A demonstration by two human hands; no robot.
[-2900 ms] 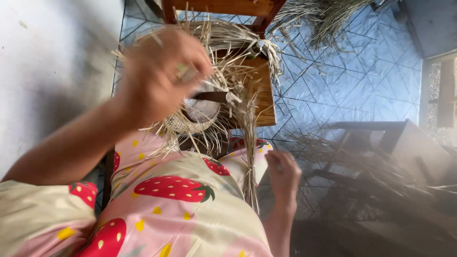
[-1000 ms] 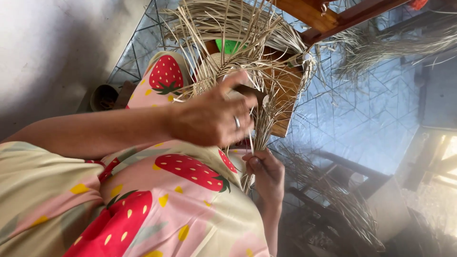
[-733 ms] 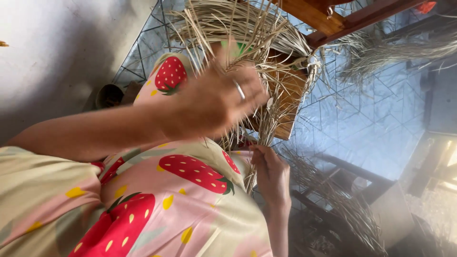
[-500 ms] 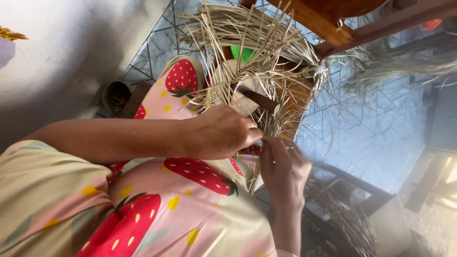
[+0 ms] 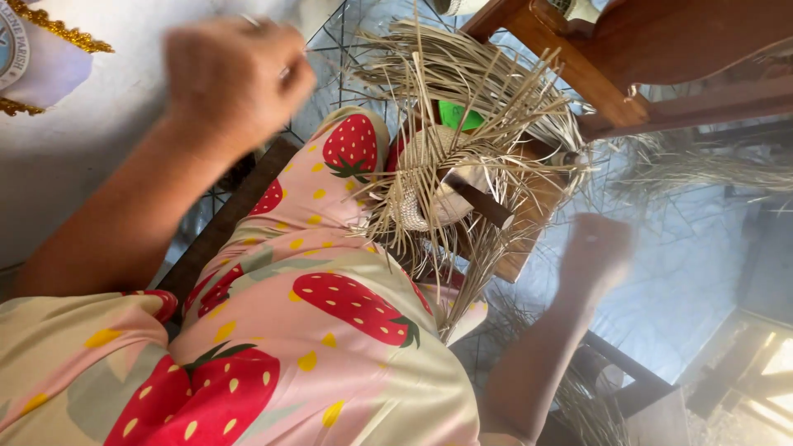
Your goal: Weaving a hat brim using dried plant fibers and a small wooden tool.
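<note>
On your lap, the half-woven straw piece [image 5: 438,177] rests between your hands so both can reach it; left hand [image 5: 235,78] raised, right hand [image 5: 596,252] beside it, both blurred, grip unclear

Home straw-weaving workspace: tiled floor [image 5: 694,272], wooden chair frame [image 5: 628,58], loose dried straw bundles [image 5: 702,169], and a half-woven straw piece [image 5: 438,177] on the lap.

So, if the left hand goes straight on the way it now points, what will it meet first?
Hedged: the left hand is blurred, raised and closed as a fist. It points toward the loose straw strands of the half-woven straw piece, so those strands likely come first. Depth is unclear.
</note>
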